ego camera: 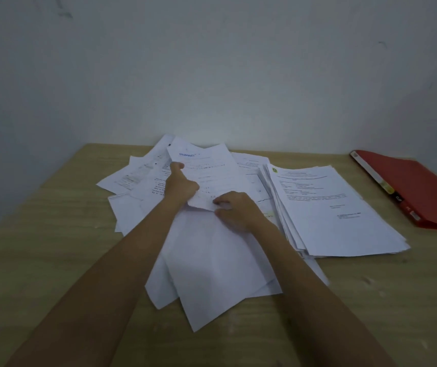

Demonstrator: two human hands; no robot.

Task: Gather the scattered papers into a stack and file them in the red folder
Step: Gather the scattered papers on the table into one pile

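Left hand [181, 185] and right hand [234, 207] both pinch one printed sheet [206, 168] above scattered papers [212, 260] mid-table. Gathered stack [331, 207] lies right; closed red folder [410, 186] beyond it, apart.

— Looking from where?
— From head height, forward and down over the table [39, 234], both forearms reaching in from the bottom edge.
— How near?
— Close, within arm's reach; wide-angle, facing the wall [212, 62]. Only one view, nothing shared.
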